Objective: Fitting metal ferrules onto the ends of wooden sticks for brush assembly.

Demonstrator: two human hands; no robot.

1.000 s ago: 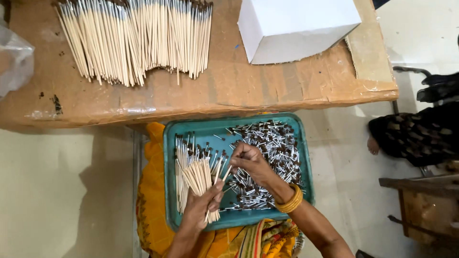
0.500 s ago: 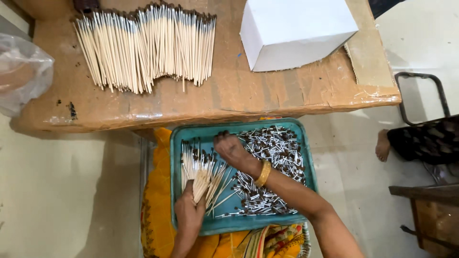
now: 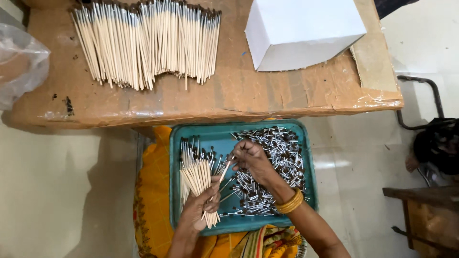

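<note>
A teal tray (image 3: 306, 143) rests on my lap and holds a heap of small silver and dark pieces (image 3: 282, 157). My left hand (image 3: 198, 210) grips a fanned bundle of thin pale sticks (image 3: 198, 179) over the tray's left side, their dark tips pointing away from me. My right hand (image 3: 253, 160), with a gold bangle on the wrist, is over the middle of the tray, its fingertips pinching one stick (image 3: 224, 172) at the edge of the bundle.
A low table covered in brown cardboard (image 3: 229, 95) stands beyond the tray. On it lie a wide row of dark-tipped sticks (image 3: 148, 43) and a white box (image 3: 301, 31). A clear plastic bag (image 3: 19, 67) sits at the left; another person's foot (image 3: 411, 162) shows at the right.
My right hand drew back from the left part of the tray toward the middle and now pinches a stick by the bundle. The left hand still holds the bundle.
</note>
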